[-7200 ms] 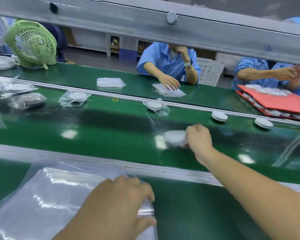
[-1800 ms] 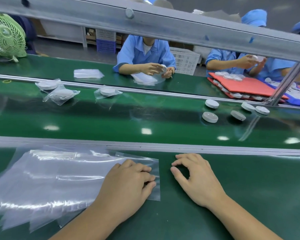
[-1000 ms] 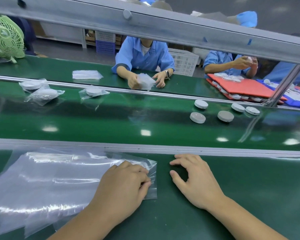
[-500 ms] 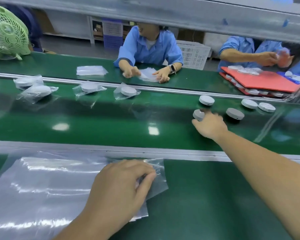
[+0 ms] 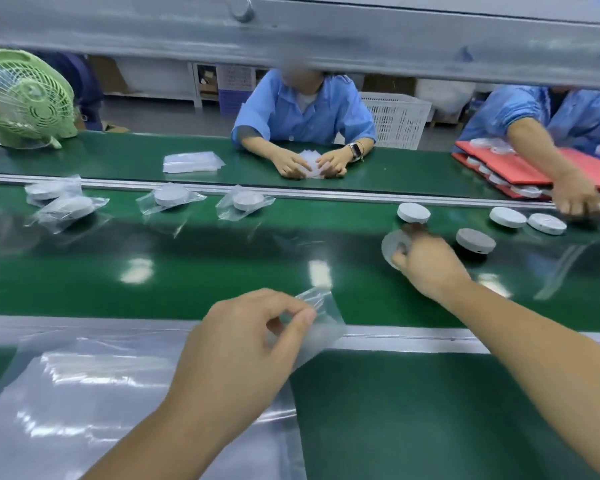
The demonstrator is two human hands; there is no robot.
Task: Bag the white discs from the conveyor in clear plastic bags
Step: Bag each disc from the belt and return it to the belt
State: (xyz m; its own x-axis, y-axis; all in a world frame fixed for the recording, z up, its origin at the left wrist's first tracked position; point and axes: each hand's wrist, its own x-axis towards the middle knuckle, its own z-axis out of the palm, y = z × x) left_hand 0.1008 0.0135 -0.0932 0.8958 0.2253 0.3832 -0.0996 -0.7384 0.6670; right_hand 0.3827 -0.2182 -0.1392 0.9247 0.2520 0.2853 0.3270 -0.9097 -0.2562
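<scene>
Disc [image 5: 392, 245] in play: white, round, on the conveyor belt [image 5: 222, 271] right of centre. R hand [image 5: 430, 268] is on it, fingers curled round its near-right edge. Disc looks tipped up w/ face toward cam, but motion blur, so can't tell if it's clear of the belt. R arm reaches far across the near rail [image 5: 413, 336]

L hand [image 5: 243, 344] near-centre, thumb + forefinger pinching one clear bag [image 5: 321, 323], other fingers loosely curled. Bag is held up over the near rail, just right of the bag stack [image 5: 84, 393], which lies flat on the near worktop [image 5: 413, 410] at left. Bag mouth: can't tell if it's open or which way it faces

Key relation: disc is far + right of the bag, well apart, strip of belt between. My read of next move: R hand brings disc near-left to the bag while L hand gets the mouth open. Disc is round, so no long axis to align; just needs to go in flat. Risk: a one-hand pinch may not part the film

Rest of belt:
- 4 loose discs [image 5: 507, 217] right of centre, closest one just beyond the R hand
- 4 bagged discs [image 5: 245, 201] in a row along the far edge, centre to left, so job's mid-run

Far side: ppl in blue at the far worktop, red tray [image 5: 520, 168] at right, green fan [image 5: 25, 98] at left
</scene>
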